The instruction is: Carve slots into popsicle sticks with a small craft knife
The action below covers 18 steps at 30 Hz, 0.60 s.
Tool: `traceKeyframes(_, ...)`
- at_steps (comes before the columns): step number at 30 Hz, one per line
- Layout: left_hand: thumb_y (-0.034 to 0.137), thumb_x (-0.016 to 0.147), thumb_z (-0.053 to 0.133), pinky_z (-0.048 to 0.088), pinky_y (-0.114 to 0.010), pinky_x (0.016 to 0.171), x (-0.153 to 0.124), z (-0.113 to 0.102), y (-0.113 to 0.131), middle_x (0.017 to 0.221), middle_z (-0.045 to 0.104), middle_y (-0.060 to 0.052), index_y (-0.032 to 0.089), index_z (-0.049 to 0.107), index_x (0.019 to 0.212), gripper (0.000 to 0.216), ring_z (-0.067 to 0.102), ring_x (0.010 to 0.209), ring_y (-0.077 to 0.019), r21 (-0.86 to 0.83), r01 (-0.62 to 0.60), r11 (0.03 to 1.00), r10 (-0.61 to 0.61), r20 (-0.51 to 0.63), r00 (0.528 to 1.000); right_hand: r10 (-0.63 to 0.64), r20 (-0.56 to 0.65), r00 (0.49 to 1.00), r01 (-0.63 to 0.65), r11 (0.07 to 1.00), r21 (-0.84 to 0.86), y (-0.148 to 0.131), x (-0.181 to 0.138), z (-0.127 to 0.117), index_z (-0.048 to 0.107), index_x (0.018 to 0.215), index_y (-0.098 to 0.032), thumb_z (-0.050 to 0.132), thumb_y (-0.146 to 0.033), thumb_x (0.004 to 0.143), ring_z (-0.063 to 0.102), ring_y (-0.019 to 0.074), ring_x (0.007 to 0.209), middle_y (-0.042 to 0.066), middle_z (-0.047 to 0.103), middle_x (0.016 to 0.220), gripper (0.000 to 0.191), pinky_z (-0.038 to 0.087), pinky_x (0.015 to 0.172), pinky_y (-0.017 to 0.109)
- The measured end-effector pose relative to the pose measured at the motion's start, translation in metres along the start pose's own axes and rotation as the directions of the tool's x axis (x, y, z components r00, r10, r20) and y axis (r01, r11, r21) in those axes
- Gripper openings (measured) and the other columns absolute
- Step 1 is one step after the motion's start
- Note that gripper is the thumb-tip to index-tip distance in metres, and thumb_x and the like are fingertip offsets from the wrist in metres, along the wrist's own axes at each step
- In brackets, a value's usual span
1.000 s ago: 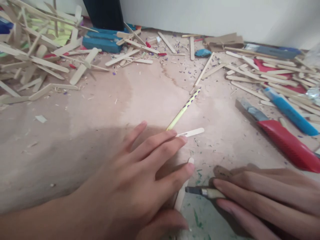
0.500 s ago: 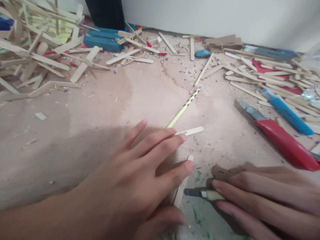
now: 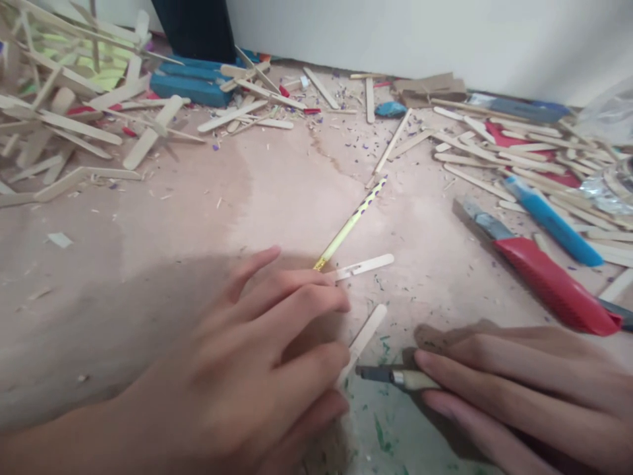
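My left hand (image 3: 267, 356) is over the board at the lower middle, thumb and index finger closed at the near end of a pale craft stick (image 3: 370, 330). That end of the stick is hidden by the fingers. My right hand (image 3: 514, 389) grips a small carving chisel (image 3: 413, 379) by its light wooden handle. Its dark flat blade points left, close beside the stick. Beyond my left fingertips lie a second craft stick (image 3: 370, 265) with a damaged patch and a yellow pencil (image 3: 352, 222) with purple spots.
A red utility knife (image 3: 554, 280) and a blue cutter (image 3: 556, 221) lie to the right, before a pile of craft sticks (image 3: 509, 148). More sticks (image 3: 79, 125) are heaped at the left. A blue block (image 3: 190, 82) stands against the back by a dark post (image 3: 195, 30).
My left fingers have drawn in and moved left and down, uncovering more of the near stick, whose top end now leans further right. The chisel stays almost in place.
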<state>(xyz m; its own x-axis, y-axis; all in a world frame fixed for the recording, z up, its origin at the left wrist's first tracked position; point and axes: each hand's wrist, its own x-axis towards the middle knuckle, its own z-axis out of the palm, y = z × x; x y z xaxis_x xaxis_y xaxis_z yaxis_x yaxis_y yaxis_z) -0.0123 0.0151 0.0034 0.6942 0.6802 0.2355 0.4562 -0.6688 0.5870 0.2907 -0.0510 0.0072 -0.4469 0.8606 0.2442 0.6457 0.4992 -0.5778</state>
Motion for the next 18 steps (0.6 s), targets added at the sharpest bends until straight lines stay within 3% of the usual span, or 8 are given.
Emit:
traceKeyframes(4, 0.018, 0.117, 0.065, 0.040, -0.038, 0.138, 0.002, 0.004, -0.003, 0.126, 0.083, 0.005, 0.031, 0.082, 0.108, 0.023, 0.072, 0.132, -0.0176, -0.010, -0.047, 0.999, 0.046, -0.058, 0.997, 0.007, -0.024, 1.000, -0.008, 1.000, -0.027, 0.002, 0.002, -0.003, 0.079, 0.126, -0.025, 0.058, -0.024, 0.124, 0.087, 0.0213, 0.083, 0.004, 0.086, 0.096, 0.021, 0.064, 0.059, 0.032)
traceKeyframes(6, 0.017, 0.118, 0.060, 0.046, -0.035, 0.122, 0.002, 0.005, -0.007, 0.114, 0.082, 0.005, 0.031, 0.080, 0.108, 0.026, 0.072, 0.118, -0.0171, 0.043, -0.110, 0.993, 0.112, -0.065, 0.992, 0.000, -0.012, 1.000, -0.001, 0.999, -0.053, 0.004, 0.004, -0.005, 0.078, 0.128, -0.025, 0.057, -0.023, 0.124, 0.086, 0.0194, 0.084, 0.005, 0.088, 0.103, 0.021, 0.063, 0.060, 0.030)
traceKeyframes(9, 0.015, 0.123, 0.047, 0.045, -0.037, 0.102, 0.001, 0.006, -0.008, 0.096, 0.076, 0.005, 0.027, 0.076, 0.103, 0.037, 0.068, 0.095, -0.0163, 0.110, -0.157, 0.981, 0.165, -0.061, 0.984, -0.012, 0.003, 1.000, 0.012, 0.998, -0.062, 0.008, 0.004, -0.007, 0.077, 0.129, -0.025, 0.057, -0.026, 0.126, 0.086, 0.0174, 0.087, 0.005, 0.089, 0.109, 0.020, 0.064, 0.063, 0.029)
traceKeyframes(14, 0.007, 0.120, 0.053, 0.048, -0.040, 0.096, 0.000, 0.011, -0.008, 0.090, 0.076, 0.004, 0.021, 0.073, 0.100, 0.031, 0.067, 0.085, -0.0167, 0.245, -0.237, 0.940, 0.267, -0.098, 0.959, -0.007, 0.023, 1.000, 0.008, 0.999, -0.053, 0.008, -0.001, -0.008, 0.077, 0.127, -0.026, 0.055, -0.027, 0.127, 0.086, 0.0159, 0.092, 0.005, 0.089, 0.113, 0.022, 0.066, 0.072, 0.027)
traceKeyframes(16, 0.011, 0.119, 0.060, 0.050, -0.042, 0.092, -0.004, 0.013, -0.007, 0.087, 0.074, 0.005, 0.020, 0.073, 0.099, 0.025, 0.066, 0.081, -0.0163, 0.285, -0.313, 0.906, 0.349, -0.084, 0.933, -0.004, 0.026, 1.000, 0.005, 0.998, -0.062, 0.007, -0.001, -0.008, 0.077, 0.128, -0.026, 0.052, -0.029, 0.128, 0.086, 0.0159, 0.092, 0.005, 0.090, 0.113, 0.025, 0.066, 0.072, 0.027)
traceKeyframes(18, 0.019, 0.120, 0.065, 0.053, -0.042, 0.090, -0.009, 0.016, -0.004, 0.086, 0.073, 0.005, 0.021, 0.074, 0.098, 0.024, 0.066, 0.079, -0.0160, 0.307, -0.301, 0.903, 0.337, -0.069, 0.939, -0.010, 0.025, 1.000, 0.011, 0.998, -0.067, 0.008, 0.000, -0.007, 0.077, 0.127, -0.027, 0.050, -0.029, 0.128, 0.086, 0.0156, 0.090, 0.005, 0.090, 0.112, 0.026, 0.066, 0.072, 0.027)
